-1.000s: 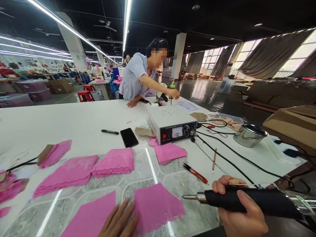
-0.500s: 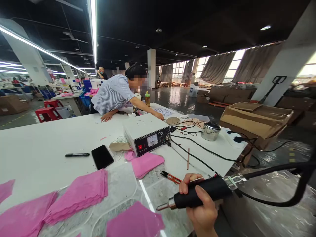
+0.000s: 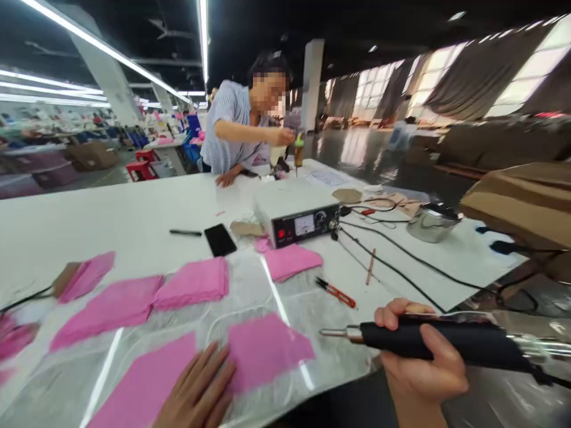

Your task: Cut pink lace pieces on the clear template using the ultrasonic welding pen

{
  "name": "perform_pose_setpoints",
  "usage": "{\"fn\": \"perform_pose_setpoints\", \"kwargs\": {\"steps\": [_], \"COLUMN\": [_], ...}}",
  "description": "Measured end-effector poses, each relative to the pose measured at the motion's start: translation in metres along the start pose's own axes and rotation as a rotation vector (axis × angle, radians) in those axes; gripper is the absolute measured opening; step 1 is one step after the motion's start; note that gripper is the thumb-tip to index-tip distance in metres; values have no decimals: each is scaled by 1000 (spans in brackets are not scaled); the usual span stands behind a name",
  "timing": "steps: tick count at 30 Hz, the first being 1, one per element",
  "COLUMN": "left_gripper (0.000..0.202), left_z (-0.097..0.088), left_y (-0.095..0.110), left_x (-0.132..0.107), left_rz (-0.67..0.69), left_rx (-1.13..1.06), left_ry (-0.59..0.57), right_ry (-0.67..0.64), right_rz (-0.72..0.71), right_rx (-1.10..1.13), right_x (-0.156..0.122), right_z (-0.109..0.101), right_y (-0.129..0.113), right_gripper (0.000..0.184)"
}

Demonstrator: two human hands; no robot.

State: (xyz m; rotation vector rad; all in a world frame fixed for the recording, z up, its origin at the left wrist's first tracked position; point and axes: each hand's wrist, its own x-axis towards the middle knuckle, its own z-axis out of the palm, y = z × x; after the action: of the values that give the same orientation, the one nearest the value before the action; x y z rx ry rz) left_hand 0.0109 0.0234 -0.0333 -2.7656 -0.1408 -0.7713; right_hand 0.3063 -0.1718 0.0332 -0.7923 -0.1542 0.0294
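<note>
My left hand [image 3: 198, 389] lies flat with fingers stretched out, at the gap between two pink fabric pieces, touching the edge of the left one [image 3: 149, 380]. The other pink piece [image 3: 267, 353] is just right of my fingers. In my right hand [image 3: 423, 359] is a black handpiece [image 3: 397, 340] with a narrow metal tip, my fingers wrapped round its body. The tip points left, above the table's front edge, apart from the fabric. Orange-handled thread snips [image 3: 336, 292] lie beyond the tip.
Stacks of pink fabric [image 3: 191, 284] lie behind my left hand. A control box with a meter [image 3: 303, 224], a phone [image 3: 220, 240], a pen [image 3: 185, 232], cables and a metal pot [image 3: 432, 223] are on the white table. A co-worker [image 3: 234, 128] leans over its far side.
My left hand has come into view onto the fabric. The view has swung right and down. The co-worker has straightened somewhat and raised an arm to a bottle. My right hand still holds the handpiece.
</note>
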Motion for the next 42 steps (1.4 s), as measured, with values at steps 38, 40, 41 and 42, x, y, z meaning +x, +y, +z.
{"fn": "perform_pose_setpoints", "kwargs": {"steps": [38,40,41,42], "left_gripper": [33,33,33,33], "left_z": [-20,-20,-19,-19], "left_y": [24,24,24,24], "left_x": [15,15,15,16], "left_rz": [-188,-188,-188,-187], "left_rx": [-261,-261,-261,-262], "left_ry": [-81,-79,-77,-75], "right_ry": [-252,-243,-237,-231], "right_rz": [-50,-41,-32,-23], "right_rx": [-214,-210,-204,-197], "right_x": [-9,-9,-9,-10], "right_z": [26,26,26,26], "right_y": [29,28,28,28], "right_gripper": [13,14,14,13]}}
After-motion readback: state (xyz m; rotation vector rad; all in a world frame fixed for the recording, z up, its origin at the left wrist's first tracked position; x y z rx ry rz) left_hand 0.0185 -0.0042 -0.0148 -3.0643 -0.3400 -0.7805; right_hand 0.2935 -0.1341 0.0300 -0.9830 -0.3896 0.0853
